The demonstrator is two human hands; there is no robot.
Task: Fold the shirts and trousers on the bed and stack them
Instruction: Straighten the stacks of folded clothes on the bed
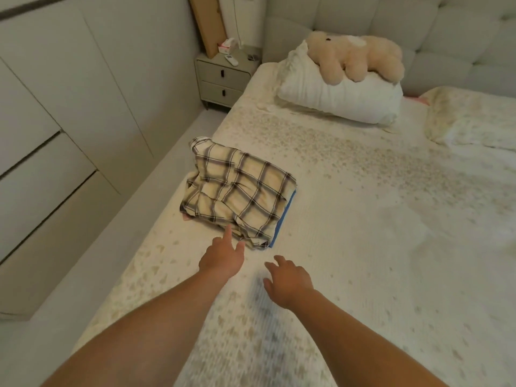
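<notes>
No readable text, labels, brands or numbers anywhere; the small pink-and-white tissue box [226,46] on the nightstand is too blurred to read.

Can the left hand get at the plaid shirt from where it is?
Probably yes: the left hand is open, its fingertips at the plaid shirt's near edge, with nothing between them.

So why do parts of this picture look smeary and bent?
Head view: the bed sheet near the forearms is motion-blurred, the right hand slightly soft; the plaid shirt and teddy bear stay fairly sharp. The wide lens bows the wardrobe lines. Lighting is dim, warm and even, no glare.
</notes>
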